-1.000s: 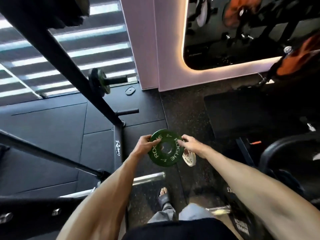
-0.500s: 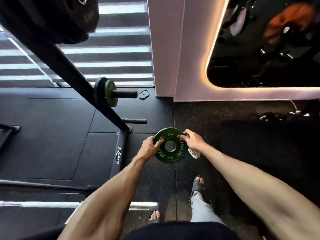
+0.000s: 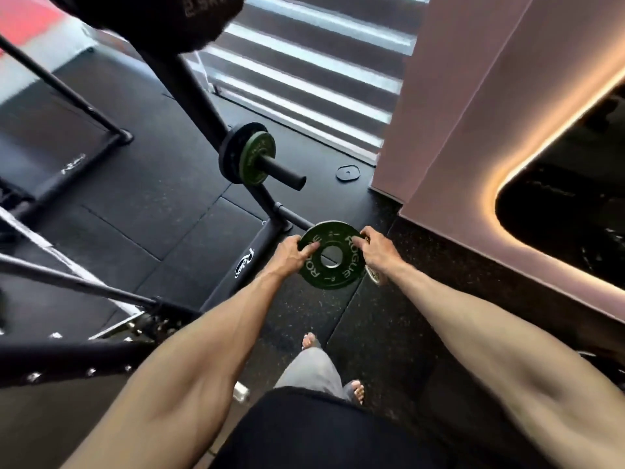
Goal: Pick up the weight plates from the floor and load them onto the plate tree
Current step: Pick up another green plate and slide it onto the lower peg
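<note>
left hand (image 3: 290, 252) pinches left rim, right hand (image 3: 378, 249) pinches right rim | round green metal weight plate (image 3: 333, 254) held above floor, just beside black steel plate tree (image 3: 203, 96), near its lowest peg (image 3: 293, 222)

Green ROGUE plate (image 3: 332, 254) held face-up beside plate tree (image 3: 203, 110) lower peg (image 3: 297, 224).

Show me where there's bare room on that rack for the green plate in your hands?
The lower peg, just beyond the held plate, is bare. The upper peg has room only at its outer end; two plates crowd its inner part.
</note>
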